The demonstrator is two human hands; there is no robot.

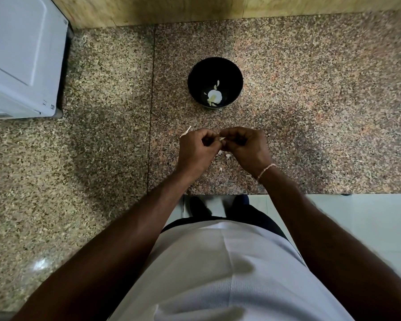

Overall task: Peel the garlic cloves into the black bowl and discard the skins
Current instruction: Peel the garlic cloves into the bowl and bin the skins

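Left hand [196,150] and right hand [243,147]: both pinching one garlic clove [222,138] above the tabletop [310,100]; peeling step apparently in hand. Next, likely: strip skin, drop clove into black bowl [215,66].

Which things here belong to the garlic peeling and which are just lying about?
Job:
- black bowl with peeled garlic
- clove pinched between left hand and right hand
- skin scraps on the counter

Lying about:
- white appliance
- wooden wall panel
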